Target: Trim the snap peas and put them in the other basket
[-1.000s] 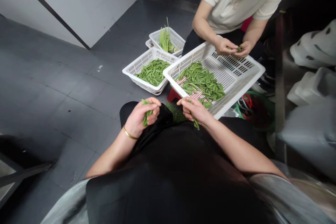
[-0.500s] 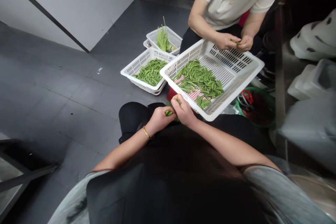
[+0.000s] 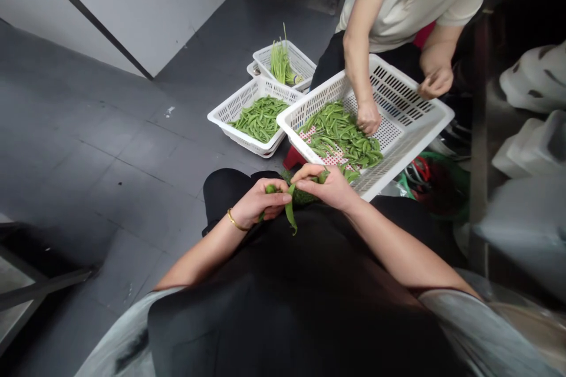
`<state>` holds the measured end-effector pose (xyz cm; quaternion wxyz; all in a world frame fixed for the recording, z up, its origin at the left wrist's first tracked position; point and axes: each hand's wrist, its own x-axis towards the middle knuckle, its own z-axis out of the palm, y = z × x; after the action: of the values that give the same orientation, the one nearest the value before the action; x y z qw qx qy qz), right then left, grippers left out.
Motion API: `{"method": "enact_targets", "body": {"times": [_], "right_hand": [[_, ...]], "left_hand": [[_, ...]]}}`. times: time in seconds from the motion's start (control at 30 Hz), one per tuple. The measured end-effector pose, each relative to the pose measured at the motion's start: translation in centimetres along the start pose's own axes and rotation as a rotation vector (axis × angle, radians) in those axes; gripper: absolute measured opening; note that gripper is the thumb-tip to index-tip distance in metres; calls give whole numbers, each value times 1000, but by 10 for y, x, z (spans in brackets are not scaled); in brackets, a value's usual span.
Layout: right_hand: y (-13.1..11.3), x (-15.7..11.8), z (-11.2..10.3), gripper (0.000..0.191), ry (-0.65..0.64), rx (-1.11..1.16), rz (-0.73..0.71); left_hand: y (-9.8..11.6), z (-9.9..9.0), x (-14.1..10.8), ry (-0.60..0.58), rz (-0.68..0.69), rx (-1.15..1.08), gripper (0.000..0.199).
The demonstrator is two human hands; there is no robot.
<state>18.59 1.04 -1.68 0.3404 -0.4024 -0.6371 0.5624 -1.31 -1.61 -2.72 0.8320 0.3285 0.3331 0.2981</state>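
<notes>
Above my lap, my left hand (image 3: 265,201) is closed around green pea pods, a gold bracelet at its wrist. One pod (image 3: 290,212) hangs down between the fingertips of both hands. My right hand (image 3: 326,186) pinches at the top of that pod and has more green pods tucked in its fingers. Just beyond my hands, a large white basket (image 3: 411,150) holds a heap of pea pods (image 3: 342,129). To its left, a smaller white basket (image 3: 225,113) contains more pods (image 3: 260,119).
Across from me, a person in a cream shirt (image 3: 398,6) reaches one hand (image 3: 368,116) into the large basket. Behind the smaller basket stands another basket (image 3: 305,63) with long green stems (image 3: 279,63). White containers (image 3: 530,147) are at the right.
My hands have moved slightly apart, and a pod now shows hanging between them. The other person's hand has lowered into the large basket. The view has shifted slightly.
</notes>
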Motion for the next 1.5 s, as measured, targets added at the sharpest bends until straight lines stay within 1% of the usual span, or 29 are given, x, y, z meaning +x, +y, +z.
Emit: {"method": "enact_targets", "body": {"times": [0.1,0.13,0.2,0.3,0.37,0.4,0.47,0.57,0.63,0.7,0.8,0.87,0.93,0.97,1.0,1.1,1.13,1.2,1.27,1.37,1.43,1.5], "right_hand": [[-6,-1,4,18,-6,-36,-68],[-7,-1,6,16,9,-80,-116],[-6,0,12,14,67,-256,-254],[1,0,20,17,215,-625,-458],[5,-1,24,19,268,-774,-503],[7,-1,25,20,266,-793,-499],[7,-1,23,18,249,-716,-458],[2,-1,14,10,216,-386,-300],[-3,-1,7,12,154,-185,-170],[-9,-2,3,16,76,-113,-100],[-17,-3,-2,15,9,-180,-116],[-22,-4,-4,12,-82,-253,-165],[-23,-3,-3,11,-166,-350,-244],[-22,-3,-1,11,-159,-417,-303],[-20,-2,1,12,-104,-497,-371],[-7,1,13,16,169,-753,-553],[-3,1,16,17,227,-809,-591],[1,-1,17,17,267,-825,-616],[-2,-7,10,14,303,-740,-585],[-14,-21,-12,12,383,-608,-468],[-20,-28,-26,12,356,-582,-397],[-22,-32,-32,8,287,-565,-333]], "left_hand": [[-1,2,0,-37,-16,-16,26],[-3,3,1,-50,-32,-18,27],[-6,6,3,-54,-46,-40,28],[-13,10,8,25,38,-126,30],[-17,12,10,101,107,-158,30],[-18,12,11,128,130,-156,30],[-18,11,10,148,158,-135,28],[-14,7,7,112,178,-113,25],[-12,5,5,72,173,-97,23],[-9,3,3,31,154,-76,22],[-5,2,1,-6,94,-47,22],[-4,1,1,-27,40,-21,22],[-4,2,1,-54,-10,-12,24],[-5,3,2,-59,-25,-29,24],[-6,4,4,-51,-28,-64,25],[-12,11,11,31,10,-232,31],[-14,12,14,57,22,-281,33],[-15,12,18,93,38,-346,38],[-13,7,20,163,96,-362,40],[-7,-3,16,340,290,-306,38],[-4,-7,12,433,412,-213,34],[-4,-7,9,481,480,-94,30]]}}
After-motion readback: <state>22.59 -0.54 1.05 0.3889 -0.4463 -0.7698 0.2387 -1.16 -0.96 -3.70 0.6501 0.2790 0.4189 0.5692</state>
